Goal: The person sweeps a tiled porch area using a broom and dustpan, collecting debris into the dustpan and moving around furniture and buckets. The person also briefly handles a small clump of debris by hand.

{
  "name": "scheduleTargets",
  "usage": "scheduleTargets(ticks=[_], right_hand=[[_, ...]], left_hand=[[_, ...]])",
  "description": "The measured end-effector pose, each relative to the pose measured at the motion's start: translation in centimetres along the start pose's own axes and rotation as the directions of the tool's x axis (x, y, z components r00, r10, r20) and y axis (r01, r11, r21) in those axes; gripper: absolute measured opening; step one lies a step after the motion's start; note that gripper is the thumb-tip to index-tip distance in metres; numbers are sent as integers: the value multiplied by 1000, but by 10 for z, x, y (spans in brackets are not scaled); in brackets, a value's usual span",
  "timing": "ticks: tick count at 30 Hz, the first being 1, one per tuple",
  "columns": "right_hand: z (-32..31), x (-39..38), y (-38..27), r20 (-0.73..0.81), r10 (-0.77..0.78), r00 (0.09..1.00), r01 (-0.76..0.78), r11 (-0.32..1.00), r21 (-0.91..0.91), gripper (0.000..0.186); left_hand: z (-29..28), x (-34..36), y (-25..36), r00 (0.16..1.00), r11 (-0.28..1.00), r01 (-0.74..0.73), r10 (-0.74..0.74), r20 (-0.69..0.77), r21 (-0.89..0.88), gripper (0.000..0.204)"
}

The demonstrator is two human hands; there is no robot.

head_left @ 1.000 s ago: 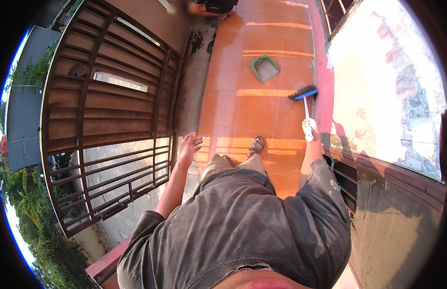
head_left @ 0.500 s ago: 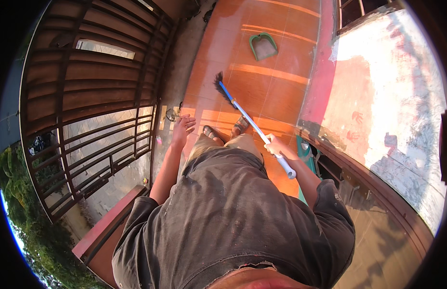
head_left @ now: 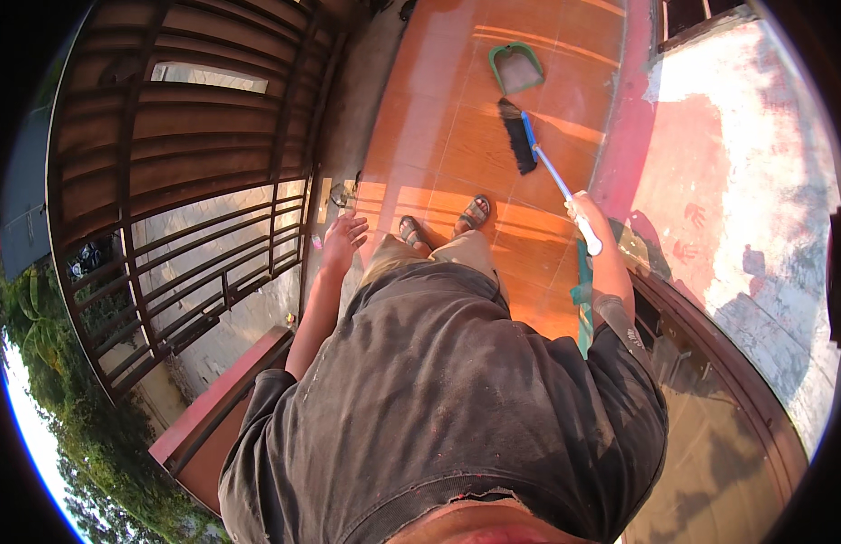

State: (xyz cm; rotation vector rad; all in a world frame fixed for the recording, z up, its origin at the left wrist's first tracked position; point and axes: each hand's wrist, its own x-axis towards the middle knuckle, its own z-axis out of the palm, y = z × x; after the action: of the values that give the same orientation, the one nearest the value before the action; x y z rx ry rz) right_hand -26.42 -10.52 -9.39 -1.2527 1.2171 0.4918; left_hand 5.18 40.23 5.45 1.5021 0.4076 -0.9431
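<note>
The broom reaches forward from the right hand, its dark bristles on the orange tiled floor ahead of both hands. That right hand wraps around the white grip; the left hand hangs half open, fingers loosely spread — well apart from the broom. The green dustpan lies just beyond the bristles; sandals stand between the hands, a barred gate at left.

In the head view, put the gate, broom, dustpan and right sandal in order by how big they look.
1. Gate
2. Broom
3. Dustpan
4. Right sandal
</note>
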Motion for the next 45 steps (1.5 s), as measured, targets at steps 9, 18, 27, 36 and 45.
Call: scheduleTargets(ticks=[9,18,27,36,45], right_hand=[[-14,-46,2,-266,-133,955,163,982,95,7],[183,-95,-103,115,-94,989,102,993,-66,27],[410,10,-196,494,-93,865,83,996,42,17],[326,108,-284,240,-106,965,126,990,-69,12],[271,237,-365,-339,-220,915,157,967,-202,13]], left_hand=[[10,-4,32,994,991,-109,110,-17,75,34],[-17,45,45,997,998,-61,62,-42,8,36],[-82,89,145,975,975,-222,222,29,13,33],[-175,129,193,969,965,-242,236,-70,-98,34],[-132,191,244,986,983,-164,159,-55,-87,37]])
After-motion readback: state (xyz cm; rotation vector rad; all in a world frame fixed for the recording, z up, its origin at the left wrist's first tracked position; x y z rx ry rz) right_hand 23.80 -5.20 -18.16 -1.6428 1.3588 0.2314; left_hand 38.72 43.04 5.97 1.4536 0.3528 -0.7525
